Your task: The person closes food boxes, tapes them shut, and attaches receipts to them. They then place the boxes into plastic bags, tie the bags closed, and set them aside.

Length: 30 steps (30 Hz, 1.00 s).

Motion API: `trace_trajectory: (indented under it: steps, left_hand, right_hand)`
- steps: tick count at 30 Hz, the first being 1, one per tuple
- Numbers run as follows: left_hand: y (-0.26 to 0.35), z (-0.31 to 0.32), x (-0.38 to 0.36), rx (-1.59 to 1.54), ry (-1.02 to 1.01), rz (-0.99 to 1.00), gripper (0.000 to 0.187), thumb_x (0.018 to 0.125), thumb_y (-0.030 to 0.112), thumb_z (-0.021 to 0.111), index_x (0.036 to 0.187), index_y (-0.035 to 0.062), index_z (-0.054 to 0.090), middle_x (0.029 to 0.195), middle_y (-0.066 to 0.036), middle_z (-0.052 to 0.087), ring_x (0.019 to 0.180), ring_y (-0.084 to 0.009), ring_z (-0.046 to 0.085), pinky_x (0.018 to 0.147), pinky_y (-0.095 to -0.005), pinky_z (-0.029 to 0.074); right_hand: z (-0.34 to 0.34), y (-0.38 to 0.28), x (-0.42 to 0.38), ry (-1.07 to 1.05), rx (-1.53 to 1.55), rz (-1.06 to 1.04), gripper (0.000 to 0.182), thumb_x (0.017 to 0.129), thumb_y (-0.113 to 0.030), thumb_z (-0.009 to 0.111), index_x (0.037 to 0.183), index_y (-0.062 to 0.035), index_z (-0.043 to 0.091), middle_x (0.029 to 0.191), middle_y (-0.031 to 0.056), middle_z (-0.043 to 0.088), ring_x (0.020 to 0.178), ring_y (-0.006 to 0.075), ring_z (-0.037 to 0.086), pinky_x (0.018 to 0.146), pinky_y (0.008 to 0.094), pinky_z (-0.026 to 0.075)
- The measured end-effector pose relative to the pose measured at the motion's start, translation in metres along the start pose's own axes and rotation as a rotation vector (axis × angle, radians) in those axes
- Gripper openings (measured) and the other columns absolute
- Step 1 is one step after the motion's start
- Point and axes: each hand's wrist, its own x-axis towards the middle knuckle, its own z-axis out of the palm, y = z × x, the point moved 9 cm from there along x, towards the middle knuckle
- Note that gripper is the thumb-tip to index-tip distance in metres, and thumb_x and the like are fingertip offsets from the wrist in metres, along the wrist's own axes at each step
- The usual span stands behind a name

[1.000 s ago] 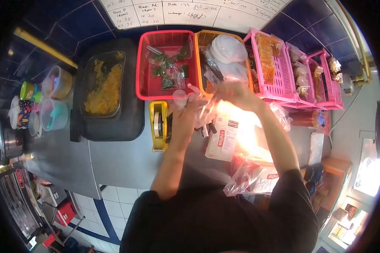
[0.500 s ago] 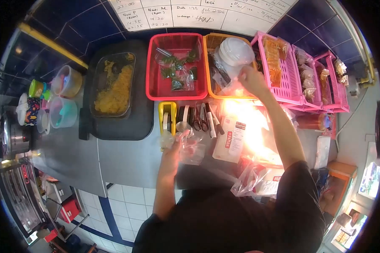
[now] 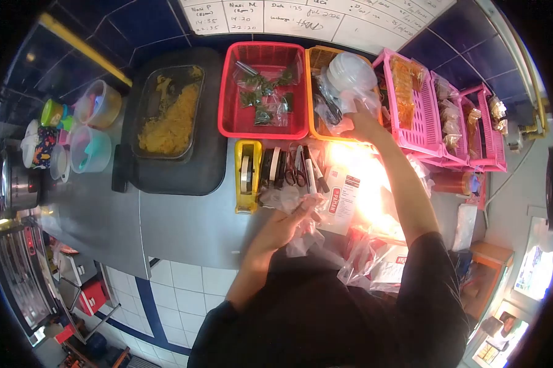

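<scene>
My left hand (image 3: 279, 232) is closed on a crumpled clear plastic bag (image 3: 305, 238) above the counter's front edge. The bag spreads out on both sides of the fingers. My right hand (image 3: 363, 122) reaches into the orange basket (image 3: 314, 126), its fingers bent around clear plastic (image 3: 354, 98) there; the fingertips are partly hidden. Stacked round white lids (image 3: 352, 70) lie in that basket just beyond the hand. Close to my left hand are a yellow tape dispenser (image 3: 247, 199), scissors (image 3: 296, 176), markers (image 3: 309, 178) and a white carton (image 3: 336, 199).
A red basket (image 3: 228, 116) with small leaf-filled packets stands left of the orange one. Farther left, a clear tray of yellow food (image 3: 166, 132) rests on a black scale-like base (image 3: 212, 178). Pink baskets (image 3: 427, 132) hold packets at right. Bright glare covers the counter near my right forearm.
My left hand has moved right, carrying its plastic bag toward the carton. My right hand stays at the orange basket, its fingers now lower among the plastic. The view has shifted slightly.
</scene>
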Motion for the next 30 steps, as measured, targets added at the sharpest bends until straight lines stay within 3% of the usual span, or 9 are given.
trace_trajectory:
  steps: [4,6,13,16,17,20,22,25,30]
  left_hand:
    - [-0.008,0.004,-0.002,0.108,-0.070,-0.035,0.042,0.106,0.039,0.051,0.134,0.0110,0.063,0.093,-0.002,0.069,0.071,-0.0067,0.054,0.065,-0.0224,0.047]
    - [-0.003,0.005,-0.003,0.206,-0.098,-0.012,0.043,0.107,0.042,0.048,0.138,0.0155,0.060,0.095,0.001,0.067,0.072,-0.0060,0.051,0.066,-0.0214,0.046]
    - [-0.017,0.005,-0.001,0.193,-0.160,-0.113,0.041,0.108,0.037,0.046,0.134,0.0096,0.063,0.090,-0.001,0.068,0.074,-0.0066,0.055,0.065,-0.0234,0.046]
    - [-0.003,0.008,-0.002,0.263,-0.146,-0.083,0.040,0.108,0.034,0.046,0.131,0.0058,0.063,0.091,-0.001,0.069,0.075,-0.0063,0.056,0.066,-0.0226,0.047]
    - [-0.003,0.006,-0.005,0.327,-0.137,-0.141,0.041,0.108,0.034,0.046,0.132,0.0054,0.063,0.091,-0.001,0.068,0.076,-0.0062,0.056,0.067,-0.0220,0.047]
    - [-0.008,0.006,-0.006,0.238,-0.127,-0.081,0.041,0.108,0.035,0.046,0.130,0.0050,0.064,0.092,-0.001,0.068,0.077,-0.0065,0.056,0.068,-0.0228,0.047]
    - [-0.020,0.000,-0.005,0.214,-0.135,-0.085,0.041,0.108,0.035,0.046,0.130,0.0051,0.064,0.093,-0.001,0.068,0.078,-0.0068,0.056,0.068,-0.0232,0.047]
    - [-0.019,0.004,-0.005,0.258,-0.154,-0.034,0.041,0.108,0.035,0.047,0.130,0.0053,0.065,0.094,-0.001,0.068,0.081,-0.0075,0.058,0.069,-0.0238,0.048]
    - [0.005,0.004,-0.010,0.262,-0.084,0.000,0.040,0.107,0.033,0.049,0.129,0.0045,0.066,0.095,-0.002,0.069,0.083,-0.0081,0.060,0.070,-0.0236,0.049]
  right_hand:
    - [-0.006,-0.007,-0.006,-0.482,-0.263,0.178,0.024,0.079,-0.029,0.075,0.098,-0.0138,0.077,0.145,0.0171,0.052,0.136,0.0391,0.044,0.109,0.0532,0.037]
    - [-0.030,-0.017,-0.008,-0.321,-0.268,0.107,0.016,0.085,-0.029,0.072,0.089,-0.0145,0.076,0.126,0.0118,0.065,0.113,0.0350,0.062,0.093,0.0530,0.048]
    - [-0.074,0.015,-0.001,0.333,-0.040,0.303,0.020,0.094,-0.026,0.060,0.096,-0.0088,0.071,0.092,0.0170,0.071,0.075,0.0309,0.072,0.070,0.0455,0.056]
    - [-0.035,0.036,0.008,0.311,1.213,0.400,0.028,0.092,-0.014,0.064,0.116,-0.0024,0.062,0.105,0.0184,0.071,0.083,0.0304,0.072,0.071,0.0376,0.057]
    - [-0.025,0.041,0.006,0.315,1.218,0.403,0.028,0.092,-0.014,0.064,0.116,-0.0024,0.062,0.105,0.0184,0.071,0.083,0.0304,0.072,0.071,0.0376,0.057]
    - [-0.043,0.014,0.000,0.437,0.750,-0.095,0.037,0.084,-0.008,0.071,0.118,-0.0020,0.059,0.104,0.0176,0.071,0.089,0.0331,0.071,0.079,0.0374,0.057]
    - [-0.034,-0.021,-0.017,0.075,0.100,-0.210,0.035,0.077,-0.005,0.076,0.110,-0.0032,0.062,0.098,0.0188,0.070,0.093,0.0323,0.069,0.082,0.0397,0.055]
    - [-0.003,0.016,-0.014,-0.236,-0.172,-0.033,0.021,0.090,-0.018,0.066,0.106,-0.0051,0.065,0.096,0.0189,0.070,0.104,0.0330,0.065,0.088,0.0503,0.050]
    - [-0.044,0.006,-0.012,-0.021,-0.169,0.021,0.023,0.092,-0.027,0.065,0.096,-0.0047,0.064,0.081,0.0225,0.068,0.084,0.0410,0.067,0.076,0.0533,0.051]
